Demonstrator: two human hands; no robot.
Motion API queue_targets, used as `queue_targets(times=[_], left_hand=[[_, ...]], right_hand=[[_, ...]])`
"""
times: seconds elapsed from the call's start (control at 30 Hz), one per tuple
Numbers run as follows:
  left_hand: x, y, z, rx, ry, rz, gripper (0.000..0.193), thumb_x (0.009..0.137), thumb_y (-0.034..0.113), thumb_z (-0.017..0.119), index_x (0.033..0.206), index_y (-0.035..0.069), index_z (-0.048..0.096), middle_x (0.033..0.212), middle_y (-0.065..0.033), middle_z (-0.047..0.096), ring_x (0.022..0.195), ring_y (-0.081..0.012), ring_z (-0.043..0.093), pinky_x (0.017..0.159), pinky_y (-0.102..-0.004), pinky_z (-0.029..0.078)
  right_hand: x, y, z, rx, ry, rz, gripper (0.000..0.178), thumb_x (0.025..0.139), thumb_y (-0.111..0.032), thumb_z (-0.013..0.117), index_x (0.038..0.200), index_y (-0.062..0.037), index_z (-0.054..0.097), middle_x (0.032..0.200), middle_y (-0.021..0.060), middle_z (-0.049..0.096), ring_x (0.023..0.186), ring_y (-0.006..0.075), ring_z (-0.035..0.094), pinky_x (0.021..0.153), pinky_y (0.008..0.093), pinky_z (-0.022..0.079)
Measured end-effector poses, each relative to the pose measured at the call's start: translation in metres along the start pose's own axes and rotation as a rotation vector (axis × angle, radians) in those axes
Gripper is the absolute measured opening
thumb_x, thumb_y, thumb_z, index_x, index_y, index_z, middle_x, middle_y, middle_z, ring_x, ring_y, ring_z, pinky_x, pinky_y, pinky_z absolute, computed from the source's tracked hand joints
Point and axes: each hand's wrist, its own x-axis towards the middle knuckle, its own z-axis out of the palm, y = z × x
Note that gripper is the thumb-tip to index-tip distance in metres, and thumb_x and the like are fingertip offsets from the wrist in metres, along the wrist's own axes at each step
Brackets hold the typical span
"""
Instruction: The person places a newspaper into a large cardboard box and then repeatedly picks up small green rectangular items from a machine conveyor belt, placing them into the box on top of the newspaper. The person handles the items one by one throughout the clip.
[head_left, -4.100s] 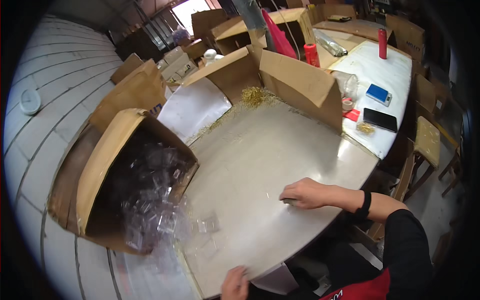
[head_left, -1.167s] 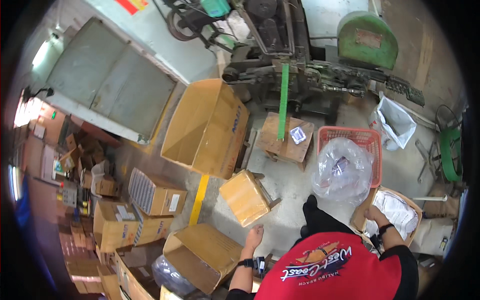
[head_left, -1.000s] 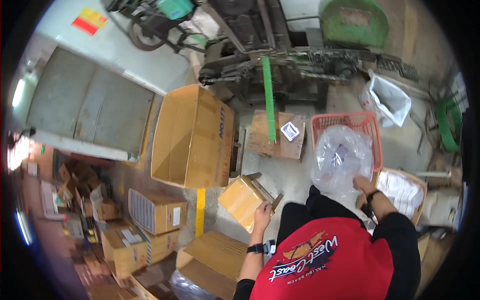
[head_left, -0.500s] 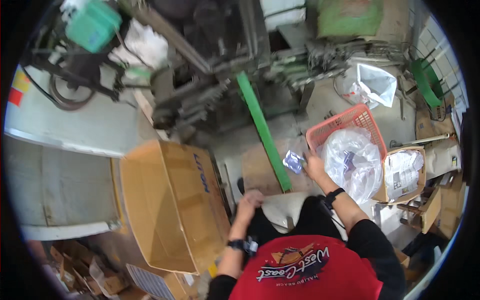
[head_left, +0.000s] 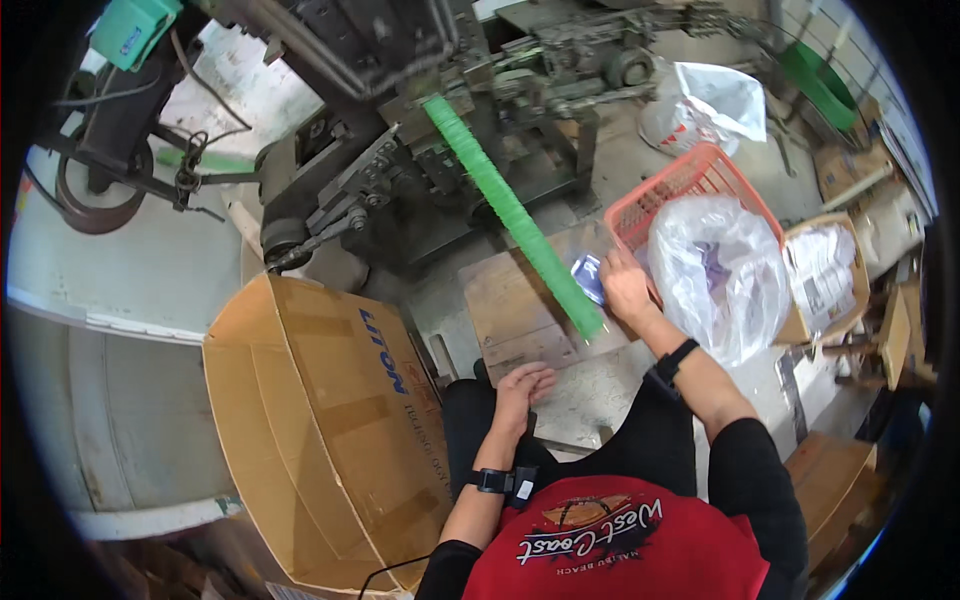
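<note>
My right hand (head_left: 626, 285) is at the right side of a small, shiny blue-purple plastic packet (head_left: 588, 278), its fingers closed at the packet's edge. Part of the grip is hidden by the hand itself. My left hand (head_left: 524, 388) hangs over my lap with its fingers stretched out and holds nothing. Between the hands, a long green strip (head_left: 520, 220) slopes from the dark machine (head_left: 400, 165) down over a brown board (head_left: 515, 320). Just right of my right hand, a clear plastic bag (head_left: 690, 300) with purple pieces inside sits by a pink basket (head_left: 668, 180).
A large open cardboard box (head_left: 340, 400) stands at my left. On the right are a smaller carton (head_left: 850, 290) with printed paper and a white bag (head_left: 700, 110). A green ring-shaped object (head_left: 815, 85) is at the far right, a teal container (head_left: 135, 32) at the far left.
The view has shifted, so the machine and boxes sit differently in it. My left hand's fingers have spread out. The packet stays beside my right hand, closer to the basket.
</note>
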Motion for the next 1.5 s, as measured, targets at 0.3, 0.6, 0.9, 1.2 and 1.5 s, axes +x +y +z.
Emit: queue_targets(times=[0.3,0.6,0.9,1.2,1.5], left_hand=[[-0.017,-0.019,0.021,-0.045,-0.2,0.027,0.036,0.091,0.022,0.045,0.117,-0.002,0.047,0.11,-0.0151,0.057,0.1,-0.0234,0.057,0.083,-0.0316,0.046],[0.009,-0.008,0.102,-0.465,-0.322,0.191,0.052,0.092,0.048,0.032,0.12,0.005,0.041,0.108,-0.0114,0.055,0.094,-0.0228,0.054,0.081,-0.038,0.044],[0.003,0.018,0.128,-0.578,-0.348,0.175,0.05,0.093,0.048,0.027,0.123,0.009,0.038,0.11,-0.0098,0.054,0.098,-0.0235,0.053,0.082,-0.0415,0.045],[0.007,0.03,0.127,-0.509,-0.134,0.178,0.044,0.095,0.043,0.026,0.123,0.012,0.039,0.12,-0.0066,0.049,0.106,-0.0219,0.05,0.084,-0.0417,0.045],[0.002,0.062,0.133,-0.324,-0.089,0.025,0.038,0.094,0.043,0.031,0.112,0.013,0.047,0.1,-0.005,0.059,0.087,-0.0199,0.059,0.068,-0.0415,0.052]], right_hand=[[-0.004,0.005,-0.068,0.425,-0.098,0.371,0.01,0.066,-0.008,0.058,0.072,0.0001,0.059,0.069,0.0226,0.06,0.068,0.0353,0.061,0.063,0.0423,0.048],[-0.059,-0.042,-0.149,0.982,-0.567,0.54,0.016,0.082,-0.011,0.051,0.09,-0.0003,0.06,0.063,0.0108,0.059,0.053,0.0185,0.059,0.054,0.0329,0.047],[0.004,-0.037,-0.167,0.648,-0.204,0.023,0.044,0.069,0.002,0.048,0.111,-0.0119,0.05,0.096,0.0177,0.049,0.094,0.0353,0.051,0.073,0.0419,0.042],[0.012,-0.035,-0.148,0.75,-0.257,0.095,0.026,0.069,-0.001,0.051,0.093,-0.0066,0.061,0.089,0.0176,0.056,0.085,0.0357,0.055,0.073,0.0416,0.043],[-0.003,-0.033,-0.147,0.637,-0.055,-0.033,0.024,0.068,-0.002,0.057,0.091,-0.0039,0.062,0.087,0.0162,0.061,0.082,0.0334,0.057,0.072,0.0387,0.046]])
